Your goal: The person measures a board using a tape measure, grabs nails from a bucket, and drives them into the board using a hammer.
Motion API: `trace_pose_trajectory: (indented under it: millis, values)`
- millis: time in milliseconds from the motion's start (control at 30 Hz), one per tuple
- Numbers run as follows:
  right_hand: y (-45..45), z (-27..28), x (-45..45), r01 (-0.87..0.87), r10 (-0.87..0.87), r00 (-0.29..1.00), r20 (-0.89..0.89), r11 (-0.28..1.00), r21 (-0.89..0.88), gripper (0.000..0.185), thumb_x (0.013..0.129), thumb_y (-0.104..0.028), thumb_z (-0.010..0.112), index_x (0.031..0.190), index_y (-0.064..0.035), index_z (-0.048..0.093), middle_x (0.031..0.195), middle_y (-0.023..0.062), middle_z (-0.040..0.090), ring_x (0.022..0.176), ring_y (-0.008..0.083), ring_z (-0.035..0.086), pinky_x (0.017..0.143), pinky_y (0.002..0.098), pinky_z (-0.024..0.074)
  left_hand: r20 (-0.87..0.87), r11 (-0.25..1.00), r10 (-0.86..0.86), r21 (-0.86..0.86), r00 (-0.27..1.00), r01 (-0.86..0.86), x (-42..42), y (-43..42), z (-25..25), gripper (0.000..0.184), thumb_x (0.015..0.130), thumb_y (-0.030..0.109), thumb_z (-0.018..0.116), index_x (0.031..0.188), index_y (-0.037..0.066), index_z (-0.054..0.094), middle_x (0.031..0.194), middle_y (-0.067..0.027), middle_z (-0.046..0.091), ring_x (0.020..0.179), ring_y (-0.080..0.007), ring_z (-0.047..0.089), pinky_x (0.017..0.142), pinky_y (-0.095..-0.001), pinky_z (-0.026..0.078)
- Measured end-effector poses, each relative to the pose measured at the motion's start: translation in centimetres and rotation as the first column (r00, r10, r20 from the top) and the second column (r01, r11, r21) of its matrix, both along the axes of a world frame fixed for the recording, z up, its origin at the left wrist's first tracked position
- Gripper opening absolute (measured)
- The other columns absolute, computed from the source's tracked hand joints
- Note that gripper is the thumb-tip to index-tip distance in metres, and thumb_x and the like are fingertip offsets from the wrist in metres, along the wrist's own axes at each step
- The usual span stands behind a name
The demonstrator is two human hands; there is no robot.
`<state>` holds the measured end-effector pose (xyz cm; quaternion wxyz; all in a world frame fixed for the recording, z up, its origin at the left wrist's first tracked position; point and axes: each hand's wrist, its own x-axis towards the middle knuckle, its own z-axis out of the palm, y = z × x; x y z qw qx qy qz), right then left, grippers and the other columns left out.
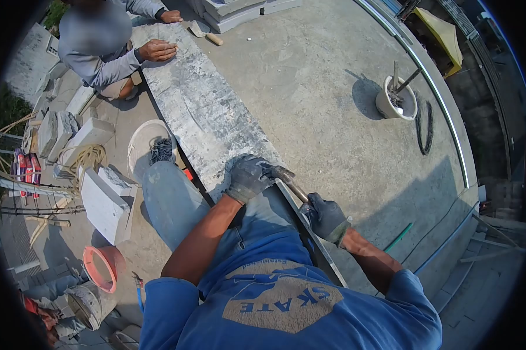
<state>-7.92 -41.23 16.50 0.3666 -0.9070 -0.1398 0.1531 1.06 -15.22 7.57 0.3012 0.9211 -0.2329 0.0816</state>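
My right hand (326,218), in a dark work glove, is closed round the handle of a hammer (296,189). The hammer's head points up and left toward my left hand. My left hand (250,178), gloved too, lies over the near part of a long, grey-spattered board (198,99). Its fingers are curled beside the hammer head, and what they pinch is hidden. I sit astride the board's near end. A co-worker's bare hands rest at its far end, next to a trowel with a wooden handle (214,39).
To my left stand a pale bucket (137,146) holding dark wire pieces, white blocks (102,207), a coil of rope (91,157) and a pink bucket (93,268). A white bucket (385,105) with tools stands at right beside a black hose loop (424,128). A metal rail (444,99) edges the floor.
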Motion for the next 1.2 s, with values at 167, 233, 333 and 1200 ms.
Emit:
trace_pose_trajectory:
  millis: [167,233,333,1200]
  values:
    - [0.6,2.4,-0.8,0.092,-0.094,0.995,0.041,0.994,0.053,0.033,0.091,-0.013,0.062,0.12,-0.0024,0.049,0.075,0.025,0.065,0.067,0.0437,0.067,0.056,0.0476,0.0511,-0.372,0.917,-0.046,-0.383,0.927,-0.108,-0.1,0.0,-5.4,0.026,0.078,0.028,0.071,0.097,0.01,0.072,0.097,-0.0078,0.071,0.095,-0.0298,0.066,0.089,-0.042,0.051]
    - [0.3,1.1,-1.3,0.038,-0.04,0.987,0.156,0.999,0.01,0.033,0.092,-0.012,0.061,0.121,-0.0029,0.049,0.076,0.0256,0.065,0.067,0.0437,0.067,0.058,0.0477,0.0516,-0.403,0.849,-0.085,-0.508,0.911,-0.145,-0.4,0.1,-4.6,0.026,0.076,0.026,0.073,0.096,0.01,0.072,0.097,-0.0073,0.07,0.096,-0.0288,0.065,0.089,-0.0395,0.051]
    - [-0.3,-1.8,-0.3,0.06,-0.061,0.997,0.041,0.998,0.028,0.026,0.092,-0.012,0.059,0.115,-0.0026,0.054,0.072,0.0239,0.064,0.066,0.0433,0.067,0.057,0.0468,0.0506,0.045,0.999,0.025,0.023,0.999,-0.026,-0.4,0.0,-0.5,0.021,0.078,0.025,0.073,0.095,0.012,0.074,0.103,-0.0074,0.071,0.1,-0.029,0.066,0.09,-0.0419,0.05]
    - [2.6,-6.0,0.3,0.34,-0.427,0.817,-0.387,0.9,-0.274,0.075,0.068,-0.054,0.087,0.107,0.0018,0.055,0.095,0.0242,0.069,0.089,0.0384,0.07,0.079,0.0429,0.0538,-0.808,0.36,-0.317,-0.586,0.496,-0.726,-9.0,12.2,-9.9,0.038,0.097,0.006,0.059,0.135,-0.002,0.058,0.138,-0.0112,0.061,0.126,-0.02,0.059,0.108,-0.0335,0.048]
